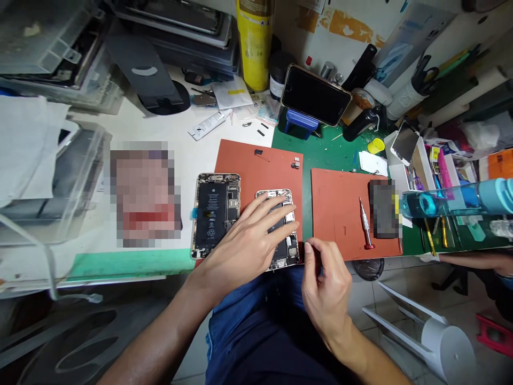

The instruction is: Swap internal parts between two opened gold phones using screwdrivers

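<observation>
My left hand (260, 232) lies spread over an opened phone (282, 262), its fingers reaching across the phone's upper part and right side. A larger opened phone (212, 206) with a black battery is just left of it, partly under my left wrist. Both phones rest on an orange mat (256, 166). My right hand (326, 272) hovers by the table's front edge, right of the smaller phone. Its fingers are curled with thumb and forefinger close together; whatever may be between them is too small to make out.
A screwdriver (364, 224) lies on the right orange mat (334, 198), beside a blurred dark object (385, 208). Behind stand a propped phone (316, 96) and yellow can (254, 48). A blue bottle (452, 200) is at the right. Another person's arm (476, 261) shows far right.
</observation>
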The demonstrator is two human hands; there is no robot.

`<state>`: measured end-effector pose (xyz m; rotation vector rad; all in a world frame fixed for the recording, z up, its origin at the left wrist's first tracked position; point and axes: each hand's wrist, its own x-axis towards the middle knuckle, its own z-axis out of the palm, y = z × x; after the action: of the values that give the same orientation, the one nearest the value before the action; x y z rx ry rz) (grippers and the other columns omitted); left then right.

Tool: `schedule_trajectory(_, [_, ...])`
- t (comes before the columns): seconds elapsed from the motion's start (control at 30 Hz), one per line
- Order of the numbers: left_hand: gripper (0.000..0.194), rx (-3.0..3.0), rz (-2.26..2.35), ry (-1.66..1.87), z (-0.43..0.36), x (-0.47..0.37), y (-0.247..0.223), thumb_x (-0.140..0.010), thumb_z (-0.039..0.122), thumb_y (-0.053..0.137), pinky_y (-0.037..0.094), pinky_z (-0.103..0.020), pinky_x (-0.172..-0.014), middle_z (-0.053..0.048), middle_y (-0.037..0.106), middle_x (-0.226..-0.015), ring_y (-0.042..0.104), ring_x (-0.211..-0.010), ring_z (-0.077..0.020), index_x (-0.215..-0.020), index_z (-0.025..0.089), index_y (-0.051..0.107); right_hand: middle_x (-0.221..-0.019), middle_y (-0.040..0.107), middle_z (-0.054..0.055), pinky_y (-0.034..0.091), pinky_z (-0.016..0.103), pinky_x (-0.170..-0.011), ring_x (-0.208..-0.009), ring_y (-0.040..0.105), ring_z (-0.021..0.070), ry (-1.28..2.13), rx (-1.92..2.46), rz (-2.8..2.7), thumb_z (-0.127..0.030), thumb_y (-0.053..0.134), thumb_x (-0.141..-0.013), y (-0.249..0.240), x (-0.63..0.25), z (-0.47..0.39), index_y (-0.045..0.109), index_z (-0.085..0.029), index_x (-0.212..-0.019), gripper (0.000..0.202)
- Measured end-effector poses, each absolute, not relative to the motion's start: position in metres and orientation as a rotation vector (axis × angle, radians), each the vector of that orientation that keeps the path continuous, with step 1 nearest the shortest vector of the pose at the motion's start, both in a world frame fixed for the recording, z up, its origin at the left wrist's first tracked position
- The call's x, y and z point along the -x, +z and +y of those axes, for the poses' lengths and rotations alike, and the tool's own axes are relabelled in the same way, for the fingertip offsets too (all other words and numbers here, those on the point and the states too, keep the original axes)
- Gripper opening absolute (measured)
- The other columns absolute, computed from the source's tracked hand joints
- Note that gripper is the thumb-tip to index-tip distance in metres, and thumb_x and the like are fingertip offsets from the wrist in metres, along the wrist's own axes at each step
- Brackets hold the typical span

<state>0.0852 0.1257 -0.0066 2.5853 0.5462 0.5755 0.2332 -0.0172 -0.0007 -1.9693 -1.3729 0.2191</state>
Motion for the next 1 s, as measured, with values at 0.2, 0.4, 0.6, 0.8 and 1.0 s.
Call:
schedule_trajectory(0.2, [0.055, -2.621, 0.664, 0.728, 0.124, -0.059, 0.004, -0.100, -0.001, 0.049, 0.051, -0.056, -0.127, -0.012, 0.067, -0.153, 0.060, -0.148, -0.0295, -0.148, 0.020, 0.063, -0.103, 0.073, 0.010, 0.060, 0.039, -0.082, -0.092, 0.071, 0.0249, 0.117, 1.975, -1.466, -0.030, 0.066, -0.110, -0.007, -0.221, -0.034, 0.064, -0.018, -0.125, 0.019])
schedule_trajectory(0.4, [0.044, -2.540, 0.852, 0.889, 0.086, -0.037, 0.000, -0.101, 0.001, 0.061, 0.059, -0.044, -0.111, -0.009, 0.077, -0.127, 0.073, -0.120, -0.0245, -0.140, 0.020, 0.065, -0.116, 0.070, 0.018, 0.061, 0.048, -0.086, -0.101, 0.067, 0.0313, 0.010, 2.034, -1.479, -0.046, 0.072, -0.106, -0.021, -0.199, -0.026, 0.056, -0.015, -0.137, 0.047])
schedule_trajectory(0.6, [0.029, -2.467, 1.001, 0.984, 0.039, -0.032, -0.018, -0.102, 0.002, 0.067, 0.059, -0.038, -0.100, -0.006, 0.079, -0.108, 0.074, -0.103, -0.0209, -0.125, 0.020, 0.069, -0.118, 0.071, 0.018, 0.059, 0.048, -0.089, -0.105, 0.066, 0.0317, 0.015, 1.965, -1.451, -0.047, 0.074, -0.105, -0.017, -0.197, -0.028, 0.056, -0.013, -0.139, 0.051])
schedule_trajectory(0.8, [0.023, -2.418, 0.927, 1.077, 0.024, -0.030, -0.031, -0.097, 0.000, 0.075, 0.060, -0.037, -0.088, -0.003, 0.075, -0.093, 0.072, -0.088, -0.0182, -0.105, 0.020, 0.069, -0.097, 0.073, 0.008, 0.053, 0.038, -0.086, -0.091, 0.068, 0.0240, -0.184, 2.012, -1.344, -0.019, 0.059, -0.111, -0.006, -0.275, -0.037, 0.069, -0.021, -0.104, 0.012])
schedule_trajectory(1.0, [0.052, -2.571, 0.863, 1.070, 0.034, -0.031, -0.045, -0.092, 0.003, 0.082, 0.062, -0.046, -0.098, -0.009, 0.081, -0.117, 0.077, -0.108, -0.0272, -0.139, 0.021, 0.069, -0.093, 0.071, 0.012, 0.049, 0.041, -0.082, -0.090, 0.064, 0.0284, -0.423, 2.392, -1.314, -0.037, 0.051, -0.115, -0.016, -0.354, -0.038, 0.074, -0.018, -0.102, 0.032])
